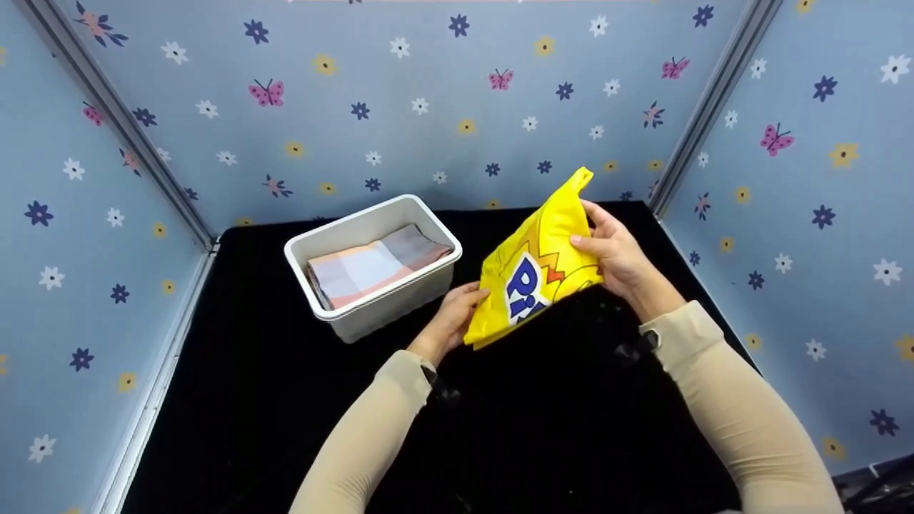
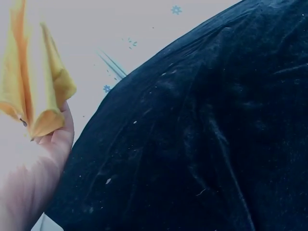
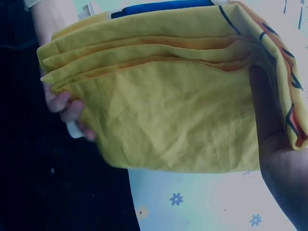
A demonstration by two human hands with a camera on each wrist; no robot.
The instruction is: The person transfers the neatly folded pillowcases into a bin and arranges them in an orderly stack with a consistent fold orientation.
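A folded yellow cloth [image 1: 532, 268] with a white-edged blue print and a red zigzag is held up in the air, tilted, over the black surface. My left hand [image 1: 451, 320] grips its lower left corner, and my right hand [image 1: 620, 253] grips the right side with the thumb on the printed face. In the right wrist view, several stacked layers of the cloth [image 3: 168, 115] show along one edge. The left wrist view shows part of the cloth [image 2: 41, 86] above the palm. Left of it stands a light grey bin [image 1: 400, 303] holding folded checked fabric [image 1: 375, 265].
Black fabric [image 1: 300, 421] covers the work surface. Blue flower-patterned walls [image 1: 428, 93] enclose the back and both sides, with metal strips [image 1: 703, 100] at the corners. The bin stands near the back wall.
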